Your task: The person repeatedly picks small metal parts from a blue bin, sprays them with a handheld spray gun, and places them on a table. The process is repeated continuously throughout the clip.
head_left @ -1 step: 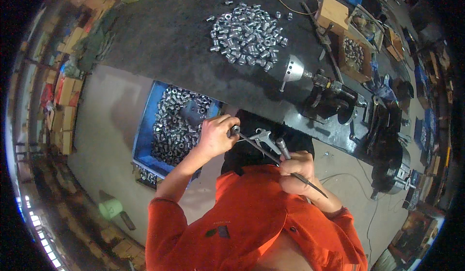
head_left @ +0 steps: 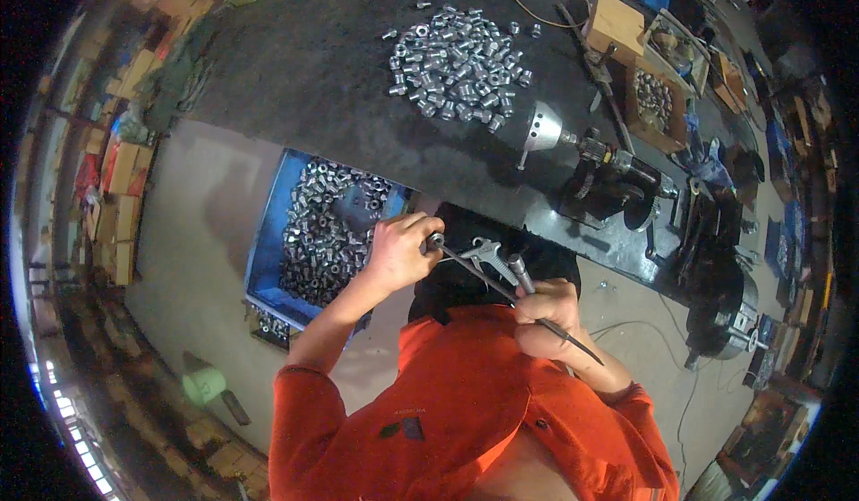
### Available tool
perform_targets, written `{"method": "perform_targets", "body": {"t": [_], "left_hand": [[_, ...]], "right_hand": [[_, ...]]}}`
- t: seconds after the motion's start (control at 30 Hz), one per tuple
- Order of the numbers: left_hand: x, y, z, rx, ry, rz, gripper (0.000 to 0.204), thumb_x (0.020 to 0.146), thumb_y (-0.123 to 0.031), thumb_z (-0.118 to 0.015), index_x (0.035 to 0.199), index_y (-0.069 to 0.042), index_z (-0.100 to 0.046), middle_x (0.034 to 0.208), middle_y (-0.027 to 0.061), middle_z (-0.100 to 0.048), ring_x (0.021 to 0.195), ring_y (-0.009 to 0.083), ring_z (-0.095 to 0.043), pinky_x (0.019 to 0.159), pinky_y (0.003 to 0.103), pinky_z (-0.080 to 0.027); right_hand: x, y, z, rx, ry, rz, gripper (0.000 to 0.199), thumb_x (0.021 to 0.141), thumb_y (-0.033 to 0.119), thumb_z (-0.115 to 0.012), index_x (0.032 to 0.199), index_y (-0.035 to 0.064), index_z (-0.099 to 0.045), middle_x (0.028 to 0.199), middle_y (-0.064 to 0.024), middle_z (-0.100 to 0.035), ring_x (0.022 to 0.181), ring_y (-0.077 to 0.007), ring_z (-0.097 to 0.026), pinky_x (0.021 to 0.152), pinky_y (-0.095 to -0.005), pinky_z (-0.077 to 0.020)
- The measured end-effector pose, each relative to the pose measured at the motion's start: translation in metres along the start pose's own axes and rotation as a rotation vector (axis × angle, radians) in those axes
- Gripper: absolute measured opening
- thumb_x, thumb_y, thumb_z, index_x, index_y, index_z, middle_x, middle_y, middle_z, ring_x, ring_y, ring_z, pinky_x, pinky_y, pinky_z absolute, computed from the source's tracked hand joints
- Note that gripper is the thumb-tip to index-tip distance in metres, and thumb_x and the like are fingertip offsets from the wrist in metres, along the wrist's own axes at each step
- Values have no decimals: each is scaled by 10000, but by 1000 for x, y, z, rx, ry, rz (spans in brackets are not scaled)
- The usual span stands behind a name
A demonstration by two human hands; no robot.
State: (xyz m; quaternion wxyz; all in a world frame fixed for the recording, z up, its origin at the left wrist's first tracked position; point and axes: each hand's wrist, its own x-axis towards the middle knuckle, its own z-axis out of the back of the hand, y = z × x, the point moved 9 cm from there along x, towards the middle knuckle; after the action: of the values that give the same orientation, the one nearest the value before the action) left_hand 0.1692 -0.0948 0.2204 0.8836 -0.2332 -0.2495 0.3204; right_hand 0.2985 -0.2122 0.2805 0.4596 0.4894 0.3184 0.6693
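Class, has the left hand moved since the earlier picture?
No: the left hand shows no visible shift in any direction against the blue bin.

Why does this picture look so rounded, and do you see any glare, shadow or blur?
Head view: fisheye distortion bends the shelving toward the rim, with black corners; head view: glare whitens part of the dark bench; head view: a soft shadow falls on the floor left of the blue bin; head view: left hand and right hand show no strong blur.
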Motion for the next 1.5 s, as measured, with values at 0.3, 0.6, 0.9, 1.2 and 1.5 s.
{"method": "perform_targets", "body": {"t": [0.3, 0.6, 0.9, 1.2, 1.5], "left_hand": [[-4, -10, -27, -16, 169, 92, 247, 571, -140, -686, 794, -87, -595, 726, 89, -587, 659, 303, -594, 563, 396, -468], [6, 42, 1, -1, 12, 292, 220, 606, -126, -657, 811, -48, -641, 594, 122, -572, 512, 225, -576, 497, 322, -440], [105, 73, 15, 197, 4, 260, 208, 659, -242, -619, 727, -46, -632, 683, 172, -613, 681, 359, -605, 629, 433, -482], [220, 133, 46, -488, -245, 315, 422, 720, -71, -605, 1123, 31, -533, 812, 160, -659, 593, 177, -635, 578, 298, -496], [58, 162, 100, -446, -363, 456, 271, 845, -95, -590, 1079, 34, -553, 676, 74, -616, 542, 98, -552, 502, 234, -438]], "right_hand": [[13, -32, -47, -137, 157, 39, 154, 613, 88, -580, 564, 57, -438, 551, -124, -443, 537, -305, -497, 463, -409, -373], [-9, 8, -15, -300, -36, 247, 220, 491, 89, -610, 493, 93, -389, 531, -44, -364, 459, -211, -438, 379, -352, -344], [-32, -22, -3, -132, -55, 4, 166, 550, 46, -592, 519, 90, -434, 511, -54, -398, 451, -240, -433, 398, -343, -316], [-31, -22, 9, -213, -186, -15, 170, 536, -43, -556, 513, 83, -445, 516, -74, -460, 438, -236, -477, 409, -305, -338], [-41, -38, 4, -213, -211, -78, 159, 517, -40, -545, 496, 73, -435, 487, -64, -414, 416, -219, -469, 402, -299, -332]]}}
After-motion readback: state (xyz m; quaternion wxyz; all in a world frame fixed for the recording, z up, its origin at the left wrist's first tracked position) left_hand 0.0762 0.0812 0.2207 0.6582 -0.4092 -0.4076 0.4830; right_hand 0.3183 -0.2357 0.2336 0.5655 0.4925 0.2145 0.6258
